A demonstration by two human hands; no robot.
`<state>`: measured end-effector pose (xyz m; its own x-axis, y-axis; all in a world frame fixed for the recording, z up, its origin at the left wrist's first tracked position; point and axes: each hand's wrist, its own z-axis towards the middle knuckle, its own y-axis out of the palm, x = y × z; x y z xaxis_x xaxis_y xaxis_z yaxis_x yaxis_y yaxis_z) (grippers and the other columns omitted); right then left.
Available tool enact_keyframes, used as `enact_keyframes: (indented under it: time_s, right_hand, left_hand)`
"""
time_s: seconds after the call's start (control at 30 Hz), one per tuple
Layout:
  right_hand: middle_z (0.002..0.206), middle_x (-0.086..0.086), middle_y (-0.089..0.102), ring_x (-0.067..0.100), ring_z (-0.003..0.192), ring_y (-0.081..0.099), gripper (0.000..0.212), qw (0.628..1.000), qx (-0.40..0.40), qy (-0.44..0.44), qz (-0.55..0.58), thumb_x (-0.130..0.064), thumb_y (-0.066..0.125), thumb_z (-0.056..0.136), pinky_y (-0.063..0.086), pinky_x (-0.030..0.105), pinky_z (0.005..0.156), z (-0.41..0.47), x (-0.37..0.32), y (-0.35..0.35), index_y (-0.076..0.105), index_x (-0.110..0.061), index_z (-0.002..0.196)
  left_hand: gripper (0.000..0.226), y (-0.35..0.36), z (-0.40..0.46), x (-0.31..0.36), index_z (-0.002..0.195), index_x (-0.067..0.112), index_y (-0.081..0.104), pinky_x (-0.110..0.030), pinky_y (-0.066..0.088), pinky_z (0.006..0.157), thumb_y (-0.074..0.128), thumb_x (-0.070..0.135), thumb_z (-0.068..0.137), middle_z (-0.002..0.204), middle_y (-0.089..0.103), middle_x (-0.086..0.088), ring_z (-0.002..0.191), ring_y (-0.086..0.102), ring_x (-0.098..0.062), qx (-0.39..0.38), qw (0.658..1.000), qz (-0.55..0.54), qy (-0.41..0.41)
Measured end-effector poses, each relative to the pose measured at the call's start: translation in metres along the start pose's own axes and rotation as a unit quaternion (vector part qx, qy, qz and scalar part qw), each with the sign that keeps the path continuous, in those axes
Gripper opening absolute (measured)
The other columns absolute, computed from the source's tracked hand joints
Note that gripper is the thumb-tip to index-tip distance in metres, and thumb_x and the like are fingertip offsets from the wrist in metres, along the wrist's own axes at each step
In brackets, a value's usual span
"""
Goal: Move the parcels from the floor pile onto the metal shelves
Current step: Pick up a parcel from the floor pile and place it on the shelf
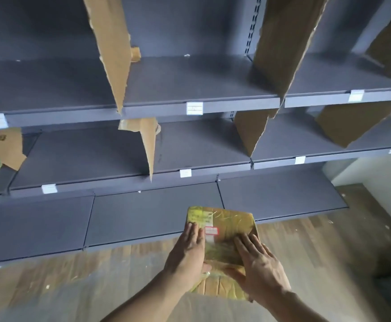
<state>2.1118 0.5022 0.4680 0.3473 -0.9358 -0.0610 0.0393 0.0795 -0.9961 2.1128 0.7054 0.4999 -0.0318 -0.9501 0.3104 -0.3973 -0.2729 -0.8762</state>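
- Our left hand [188, 251] and right hand [259, 263] lie on the parcel [224, 231], fingers straight, thumbs seemingly tucked beneath.
- We hold it over the bottom shelf's [143, 217] front edge, not yet let go.
- The shelves in view hold no parcels; the floor pile is out of sight.

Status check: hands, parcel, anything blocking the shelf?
Left hand and right hand flat on top of the yellow parcel, thumbs tucked under. Parcel held at the front edge of the bottom shelf. Nothing blocking.
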Motion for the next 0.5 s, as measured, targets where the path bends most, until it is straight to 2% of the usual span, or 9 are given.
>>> enact_keyframes:
  time_s: [0.07,0.2,0.5]
  right_hand:
    - [0.117,0.008,0.07,0.031,0.106,0.069,0.09,1.0,-0.003,-0.005,0.005,-0.077,0.018,0.087,0.058,0.041,0.081,-0.001,0.019,-0.005,0.073,-0.011,0.114]
    - [0.118,0.01,0.07,0.031,0.108,0.068,0.084,1.0,-0.014,-0.004,0.026,-0.074,0.036,0.073,0.058,0.042,0.083,0.008,0.038,-0.014,0.073,-0.01,0.114]
    - [0.118,0.006,0.071,0.028,0.11,0.067,0.083,0.996,-0.081,-0.008,0.042,-0.075,0.034,0.074,0.056,0.04,0.086,0.031,0.05,-0.029,0.074,-0.013,0.113]
  left_hand:
    - [0.092,-0.001,0.003,0.021,0.156,0.012,-0.011,-0.029,-0.011,0.112,0.055,0.039,0.097,0.161,-0.019,-0.01,0.149,-0.016,-0.023,-0.002,1.0,0.0,-0.012]
    - [0.092,-0.009,0.01,0.042,0.156,0.014,-0.012,-0.029,-0.01,0.111,0.055,0.039,0.097,0.161,-0.02,-0.007,0.149,-0.017,-0.022,0.009,0.999,0.003,-0.03]
    - [0.09,-0.025,0.025,0.052,0.155,0.012,-0.013,-0.032,-0.006,0.118,0.054,0.035,0.099,0.16,-0.022,-0.01,0.148,-0.018,-0.023,0.008,0.998,-0.008,-0.056]
